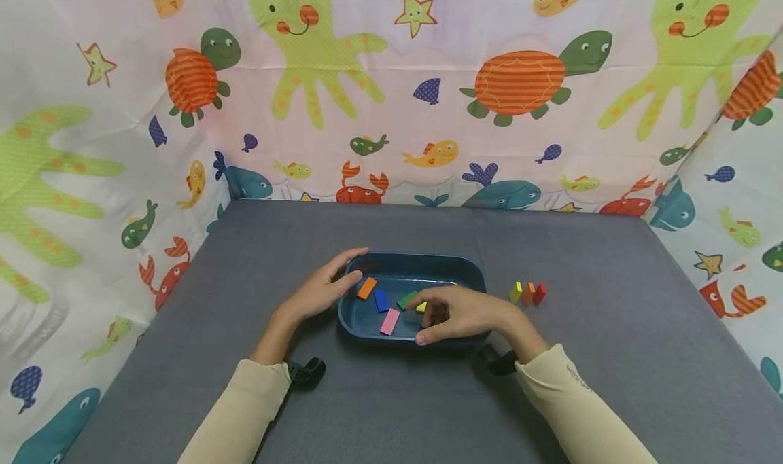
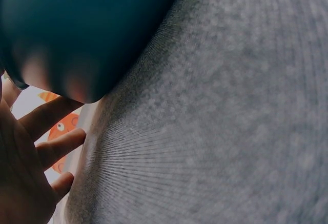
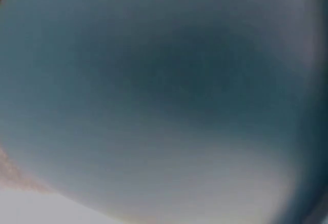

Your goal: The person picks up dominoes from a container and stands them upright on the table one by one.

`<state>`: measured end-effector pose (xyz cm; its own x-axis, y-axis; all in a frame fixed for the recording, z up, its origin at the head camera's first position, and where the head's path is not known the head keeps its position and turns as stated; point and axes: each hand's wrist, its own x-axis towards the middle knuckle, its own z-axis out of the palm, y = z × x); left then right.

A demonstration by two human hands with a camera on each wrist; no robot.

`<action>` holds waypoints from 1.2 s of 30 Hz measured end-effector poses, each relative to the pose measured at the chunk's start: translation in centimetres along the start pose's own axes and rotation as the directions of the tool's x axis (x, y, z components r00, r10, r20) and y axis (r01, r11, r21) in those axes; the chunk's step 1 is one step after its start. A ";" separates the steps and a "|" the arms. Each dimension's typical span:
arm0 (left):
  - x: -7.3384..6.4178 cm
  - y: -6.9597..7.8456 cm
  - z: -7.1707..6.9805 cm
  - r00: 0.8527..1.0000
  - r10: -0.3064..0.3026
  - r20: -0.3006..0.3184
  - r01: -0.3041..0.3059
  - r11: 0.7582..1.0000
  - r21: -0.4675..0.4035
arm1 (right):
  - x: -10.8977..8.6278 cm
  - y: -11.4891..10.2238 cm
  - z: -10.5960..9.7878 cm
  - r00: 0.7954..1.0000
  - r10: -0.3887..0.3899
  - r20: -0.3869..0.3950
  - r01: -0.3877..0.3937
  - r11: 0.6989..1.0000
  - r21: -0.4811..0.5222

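Note:
A dark blue tray [image 1: 428,263] lies on the table, holding an orange block [image 1: 367,288], a blue block [image 1: 382,300], a pink block [image 1: 389,321], a green block [image 1: 406,300] and a partly covered yellow block [image 1: 421,308]. At its left end my left hand [image 1: 321,289] grips the rim, thumb over the edge; the left wrist view has the other fingers spread by the outer wall. My right hand [image 1: 467,312] hovers over the tray's right half, thumb apart from the forefinger, whose tip is at the green block. The right wrist view is filled by a blurred blue surface.
To the right of the tray, a yellow block [image 1: 516,292], an orange block [image 1: 528,293] and a red block [image 1: 539,294] stand in a row on the grey table [image 1: 397,409]. A sea-animal curtain [image 1: 416,90] encloses the back and sides.

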<state>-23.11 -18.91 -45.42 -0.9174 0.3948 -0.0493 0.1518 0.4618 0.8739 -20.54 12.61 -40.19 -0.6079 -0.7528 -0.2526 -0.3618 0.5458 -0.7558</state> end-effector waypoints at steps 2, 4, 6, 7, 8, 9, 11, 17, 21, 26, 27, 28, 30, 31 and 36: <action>0.1 0.0 0.0 1.000 -0.001 0.001 0.001 1.000 -0.001 | 0.0 0.1 0.0 1.000 0.017 0.009 -0.017 1.000 -0.018; 0.0 0.0 0.0 1.000 -0.003 0.002 0.003 1.000 -0.003 | 0.1 0.2 -0.1 1.000 0.015 0.000 -0.015 0.999 -0.045; 0.0 0.1 0.0 1.000 -0.004 0.003 0.004 1.000 -0.009 | 0.3 0.3 -0.1 1.000 0.022 -0.016 -0.023 0.998 -0.058; -0.1 0.1 0.0 1.000 -0.005 0.004 0.005 1.000 -0.011 | 0.3 0.3 0.0 0.999 0.025 -0.022 -0.026 0.998 -0.060; -0.1 0.1 0.0 1.000 -0.007 0.005 0.007 1.000 -0.014 | 0.4 0.3 0.0 0.999 0.024 -0.028 -0.025 0.998 -0.063; -0.2 0.2 0.0 1.000 -0.008 0.005 0.008 1.000 -0.017 | 0.5 0.3 0.0 0.999 0.022 -0.034 -0.024 0.998 -0.060; -0.2 0.2 0.1 1.000 -0.008 0.005 0.009 1.000 -0.019 | 0.7 0.3 0.0 0.999 0.022 -0.045 -0.024 0.999 -0.046; -0.1 0.2 0.1 1.000 -0.009 0.002 0.009 1.000 -0.012 | 0.8 0.6 -0.1 0.994 -0.029 -0.107 0.027 0.999 -0.024; 0.0 0.1 0.0 1.000 -0.010 0.001 0.010 1.000 -0.006 | 0.8 0.9 -0.3 0.975 -0.051 -0.217 0.045 0.998 -0.033; -0.1 0.1 -0.1 1.000 -0.005 0.000 0.005 1.000 -0.003 | 0.9 1.1 -0.5 0.951 -0.036 -0.306 0.015 0.998 -0.069; -0.2 0.1 -0.1 1.000 -0.005 0.000 0.005 1.000 -0.003 | 0.9 1.2 -0.5 0.951 -0.034 -0.309 0.010 0.997 -0.078; -0.2 0.1 -0.1 1.000 -0.004 0.001 0.004 1.000 -0.002 | 1.0 1.2 -0.5 0.950 -0.032 -0.310 0.005 0.996 -0.088; -0.2 0.1 -0.1 1.000 -0.004 0.001 0.004 1.000 0.000 | 1.1 1.3 -0.5 0.951 -0.025 -0.308 -0.007 0.995 -0.103; -0.1 0.1 0.0 1.000 -0.004 0.000 0.004 1.000 0.000 | 1.1 1.3 -0.5 0.951 -0.022 -0.308 -0.013 0.994 -0.113; 0.1 0.0 0.0 1.000 -0.007 0.003 0.007 1.000 -0.002 | 1.3 1.3 -0.5 0.946 -0.001 -0.325 -0.058 0.984 -0.171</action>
<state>-23.16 -18.86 -45.41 -0.9173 0.3941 -0.0565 0.1449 0.4626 0.8747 -22.11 12.56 -41.24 -0.8044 -0.5927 -0.0417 -0.4413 0.6430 -0.6259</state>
